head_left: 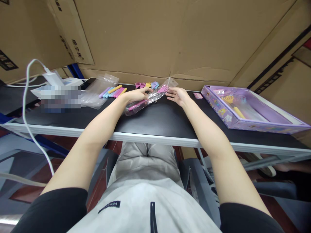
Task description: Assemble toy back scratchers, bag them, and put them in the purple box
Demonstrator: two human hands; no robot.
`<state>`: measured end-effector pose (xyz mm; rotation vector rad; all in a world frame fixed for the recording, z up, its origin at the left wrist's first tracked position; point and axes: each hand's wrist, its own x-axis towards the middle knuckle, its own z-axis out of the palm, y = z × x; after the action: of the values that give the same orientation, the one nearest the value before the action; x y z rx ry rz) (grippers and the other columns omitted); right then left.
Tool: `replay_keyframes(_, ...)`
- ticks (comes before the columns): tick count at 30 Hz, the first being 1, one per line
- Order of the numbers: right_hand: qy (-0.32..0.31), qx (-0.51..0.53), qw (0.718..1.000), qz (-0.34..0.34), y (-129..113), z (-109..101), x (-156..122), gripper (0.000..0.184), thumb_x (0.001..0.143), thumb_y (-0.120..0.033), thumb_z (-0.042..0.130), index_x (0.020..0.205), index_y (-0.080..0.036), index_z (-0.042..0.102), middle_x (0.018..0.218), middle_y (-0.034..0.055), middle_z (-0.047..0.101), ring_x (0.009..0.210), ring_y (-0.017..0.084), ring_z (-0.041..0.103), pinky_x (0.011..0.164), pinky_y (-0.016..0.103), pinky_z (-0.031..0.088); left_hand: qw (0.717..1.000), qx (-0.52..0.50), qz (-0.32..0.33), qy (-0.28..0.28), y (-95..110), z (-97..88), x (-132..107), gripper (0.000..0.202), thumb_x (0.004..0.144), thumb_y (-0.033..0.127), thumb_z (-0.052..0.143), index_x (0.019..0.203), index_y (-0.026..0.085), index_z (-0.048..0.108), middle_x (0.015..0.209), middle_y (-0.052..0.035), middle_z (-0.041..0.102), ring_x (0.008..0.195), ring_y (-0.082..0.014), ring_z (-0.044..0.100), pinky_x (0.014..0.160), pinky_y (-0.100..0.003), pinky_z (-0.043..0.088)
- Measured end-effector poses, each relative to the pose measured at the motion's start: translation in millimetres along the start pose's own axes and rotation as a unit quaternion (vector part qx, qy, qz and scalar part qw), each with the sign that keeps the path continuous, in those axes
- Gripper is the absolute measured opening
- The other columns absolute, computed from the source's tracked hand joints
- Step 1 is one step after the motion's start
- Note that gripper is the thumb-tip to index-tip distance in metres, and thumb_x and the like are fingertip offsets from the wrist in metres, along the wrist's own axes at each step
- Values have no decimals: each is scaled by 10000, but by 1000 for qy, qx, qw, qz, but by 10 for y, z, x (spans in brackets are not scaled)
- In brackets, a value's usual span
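A clear plastic bag (155, 95) lies slantwise between my hands, over the black tabletop. Inside it are a pink claw-like rake head (163, 89), near the upper right end, and a pink handle (137, 105) at the lower left. My left hand (139, 94) is closed on the middle of the bag from above. At the bag's upper right end is my right hand (178, 95), its fingers spread and the uppermost one touching the plastic. Behind the bag, pink, yellow and blue rake heads (148, 84) stand in a row along the back.
Several coloured handles (113, 91) lie left beside empty clear bags (97, 94). Further left are a white charger (52, 79) and its cable, plus a blurred patch. A purple box (233, 119) with a yellow rake sits right, near a pink card (198, 95). Cardboard walls the back.
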<state>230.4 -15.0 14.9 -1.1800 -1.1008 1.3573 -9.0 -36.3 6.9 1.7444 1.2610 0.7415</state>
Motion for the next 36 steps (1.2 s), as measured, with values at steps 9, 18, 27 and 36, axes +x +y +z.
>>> replay_keyframes(9,54,30,998,2,20,-21,44,221,1006,-97,529,806,-177,579,854,17,720,778,118,652,834,285,515,995,91,18,-21,16,-128,-48,638,630,116,643,1245,259,734,755,21,711,836,-229,734,822,-295,550)
replay_keyframes(18,97,33,995,-16,-4,-65,66,229,1015,-94,531,808,-187,556,759,-19,675,688,92,628,744,244,495,984,180,-1,-14,73,-213,-110,689,613,131,609,1277,268,732,826,-9,717,913,-264,701,917,-340,529)
replay_keyframes(27,72,11,997,12,23,-52,80,298,1034,-40,526,767,-164,572,629,-9,637,570,74,600,654,212,487,975,220,-18,39,22,-292,-34,733,519,110,616,1221,264,762,1049,-56,755,1102,-320,685,992,-374,535)
replay_keyframes(36,37,3,998,53,62,-13,54,296,1047,-28,508,796,-158,598,620,5,662,588,88,624,710,232,522,944,324,-57,40,-28,-321,-30,832,600,48,579,1413,202,672,1088,-122,783,1200,-380,709,1116,-412,494)
